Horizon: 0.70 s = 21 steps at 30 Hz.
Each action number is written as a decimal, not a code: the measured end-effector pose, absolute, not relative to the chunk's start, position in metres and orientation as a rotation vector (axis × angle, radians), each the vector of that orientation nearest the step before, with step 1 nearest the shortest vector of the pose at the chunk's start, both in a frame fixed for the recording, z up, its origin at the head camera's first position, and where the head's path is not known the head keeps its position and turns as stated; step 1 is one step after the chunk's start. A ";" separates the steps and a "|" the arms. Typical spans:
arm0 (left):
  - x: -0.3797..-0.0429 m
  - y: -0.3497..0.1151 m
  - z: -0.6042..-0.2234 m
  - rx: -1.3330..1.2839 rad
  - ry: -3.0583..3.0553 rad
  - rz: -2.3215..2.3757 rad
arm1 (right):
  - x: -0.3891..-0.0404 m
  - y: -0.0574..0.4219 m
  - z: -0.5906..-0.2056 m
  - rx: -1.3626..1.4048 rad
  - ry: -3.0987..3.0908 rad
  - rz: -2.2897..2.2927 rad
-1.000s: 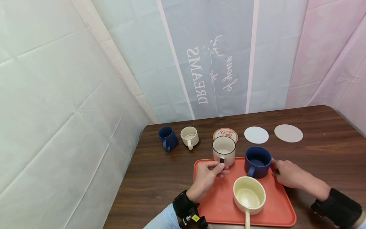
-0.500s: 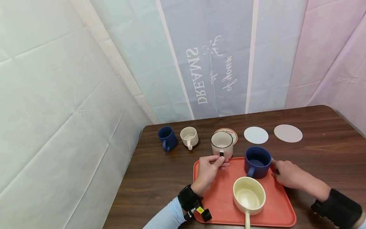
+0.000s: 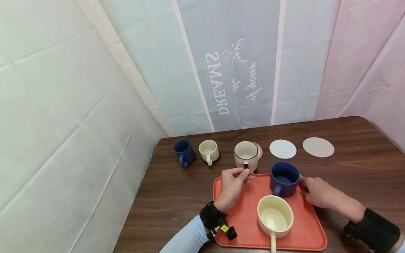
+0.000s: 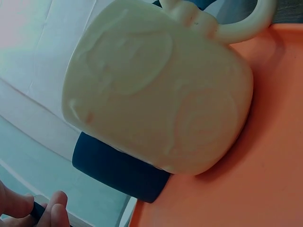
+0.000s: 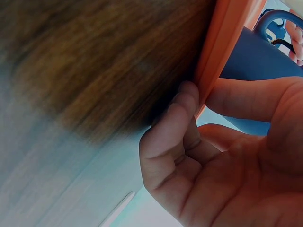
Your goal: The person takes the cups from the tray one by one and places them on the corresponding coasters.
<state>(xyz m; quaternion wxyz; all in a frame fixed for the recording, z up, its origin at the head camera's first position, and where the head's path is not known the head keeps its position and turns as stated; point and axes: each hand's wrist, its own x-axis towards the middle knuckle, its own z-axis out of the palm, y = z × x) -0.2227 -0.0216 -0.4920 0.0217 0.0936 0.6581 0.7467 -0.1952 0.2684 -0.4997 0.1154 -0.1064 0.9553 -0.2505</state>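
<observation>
My left hand (image 3: 232,184) pinches the handle of a white mug (image 3: 246,154) with a dark rim, just past the far edge of the red tray (image 3: 238,228). The mug hides most of a patterned coaster (image 3: 260,150); whether it touches the table is unclear. With thumb and fingers, my right hand (image 3: 319,192) grips the tray's right rim, plainly seen in the right wrist view around the orange-red edge (image 5: 222,42). Beside that hand a large blue mug (image 3: 284,179) stands on the tray. Nearer me sits a cream-yellow pot (image 3: 275,214) with a long handle, filling the left wrist view.
A small blue mug (image 3: 185,154) and a small cream cup (image 3: 209,151) stand at the back left of the wooden table (image 3: 167,211). Two round coasters, one white (image 3: 283,149) and one beige (image 3: 318,147), lie at the back right. Hanging cloth closes off the back and left.
My left hand has carried the white mug away from me, from over the tray to beyond its far edge, covering more of the patterned coaster. My right hand stays on the tray rim.
</observation>
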 end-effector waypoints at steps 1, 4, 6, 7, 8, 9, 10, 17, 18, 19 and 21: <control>-0.223 -0.021 -0.492 0.287 2.040 2.315 | -0.195 0.268 -0.500 -0.308 2.798 -0.737; -0.226 -0.021 -0.492 0.280 2.044 2.314 | -0.194 0.268 -0.500 -0.304 2.799 -0.741; -0.227 -0.020 -0.492 0.271 2.045 2.313 | -0.194 0.268 -0.501 -0.305 2.804 -0.743; -0.228 -0.019 -0.492 0.271 2.045 2.312 | -0.195 0.269 -0.501 -0.305 2.806 -0.742; -0.229 -0.019 -0.492 0.269 2.045 2.313 | -0.195 0.269 -0.501 -0.309 2.808 -0.743; -0.230 -0.018 -0.492 0.265 2.043 2.315 | -0.196 0.270 -0.501 -0.311 2.807 -0.746; -0.231 -0.017 -0.492 0.256 2.042 2.318 | -0.196 0.270 -0.502 -0.318 2.806 -0.747; -0.240 -0.010 -0.493 0.199 1.996 2.351 | -0.195 0.271 -0.504 -0.329 2.798 -0.761; -0.242 -0.009 -0.493 0.194 1.992 2.357 | -0.195 0.271 -0.504 -0.331 2.800 -0.763; -0.244 -0.008 -0.493 0.193 1.989 2.359 | -0.195 0.271 -0.504 -0.333 2.802 -0.765; -0.247 -0.007 -0.494 0.191 1.993 2.358 | -0.195 0.271 -0.504 -0.337 2.805 -0.769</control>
